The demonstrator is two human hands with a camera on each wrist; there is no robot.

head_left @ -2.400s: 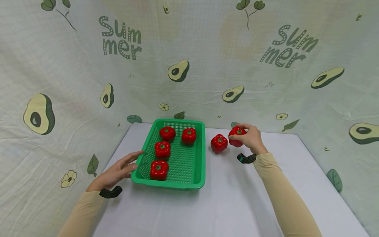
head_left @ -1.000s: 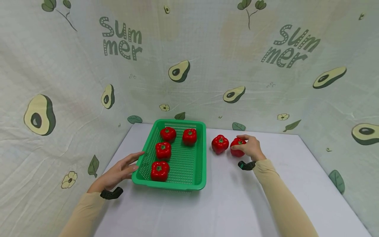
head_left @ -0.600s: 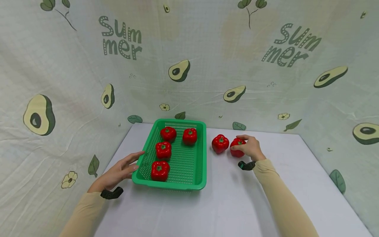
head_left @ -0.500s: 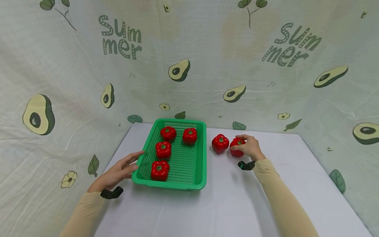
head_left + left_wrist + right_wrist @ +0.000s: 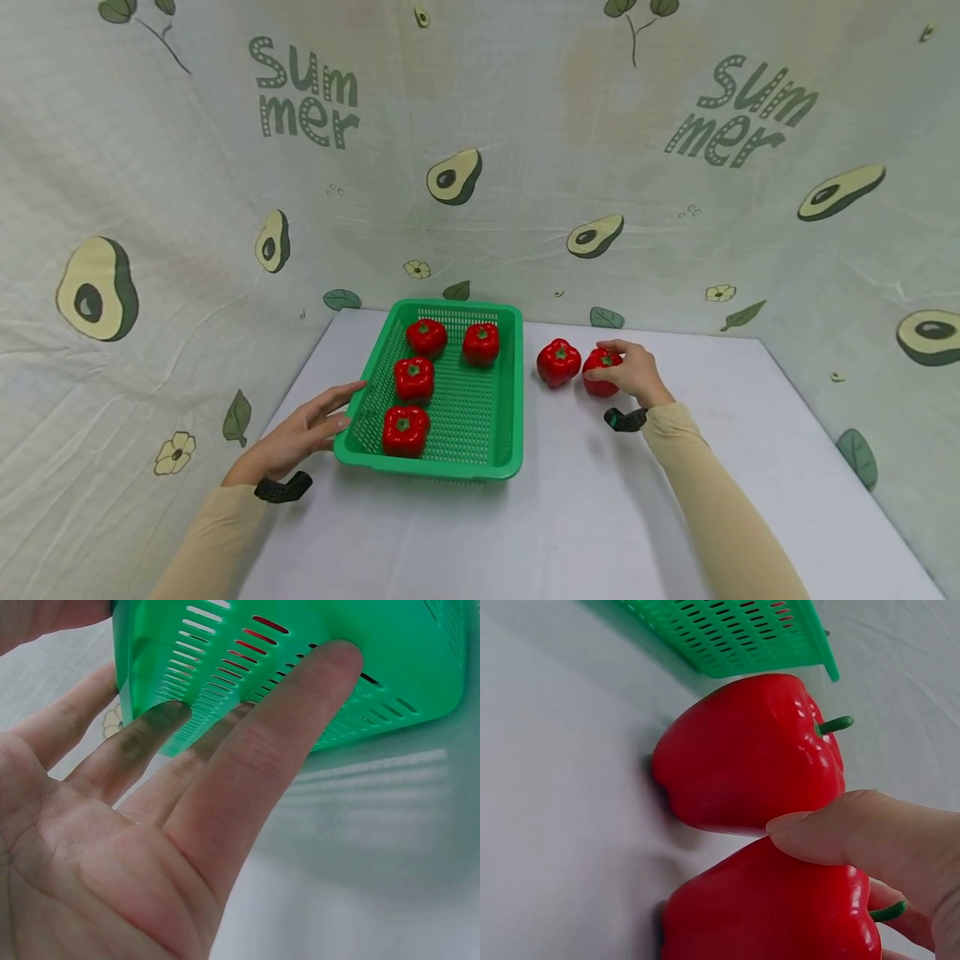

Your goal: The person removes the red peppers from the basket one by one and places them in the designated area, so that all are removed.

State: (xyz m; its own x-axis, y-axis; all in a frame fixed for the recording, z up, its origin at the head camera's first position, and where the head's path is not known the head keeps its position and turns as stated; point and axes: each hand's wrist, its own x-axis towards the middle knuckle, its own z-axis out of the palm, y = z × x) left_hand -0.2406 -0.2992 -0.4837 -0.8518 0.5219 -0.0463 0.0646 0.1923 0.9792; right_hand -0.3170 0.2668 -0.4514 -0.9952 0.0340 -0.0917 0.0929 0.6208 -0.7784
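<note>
In the head view my right hand (image 5: 636, 372) holds a glossy red bell pepper (image 5: 600, 385) upright on the table, thumb on its near side and fingers behind it. The right wrist view shows the thumb lying across the top of this pepper (image 5: 772, 911). Close on its left stands another red bell pepper (image 5: 558, 363) with a green stem. My left hand (image 5: 298, 429) touches the left side of a green plastic basket (image 5: 427, 468); in the left wrist view its spread, nearly straight fingers (image 5: 259, 750) rest against the slotted wall.
Inside the basket sit several red bell peppers, with three, including the near one (image 5: 406, 432), along the left and one (image 5: 481, 345) at the back right. The white table (image 5: 570, 517) meets a printed cloth backdrop (image 5: 517, 108) at the back and sides.
My right hand has lowered its pepper slightly toward me, down beside the other loose pepper. For the last second it has stayed there. The left hand and the basket have kept their places.
</note>
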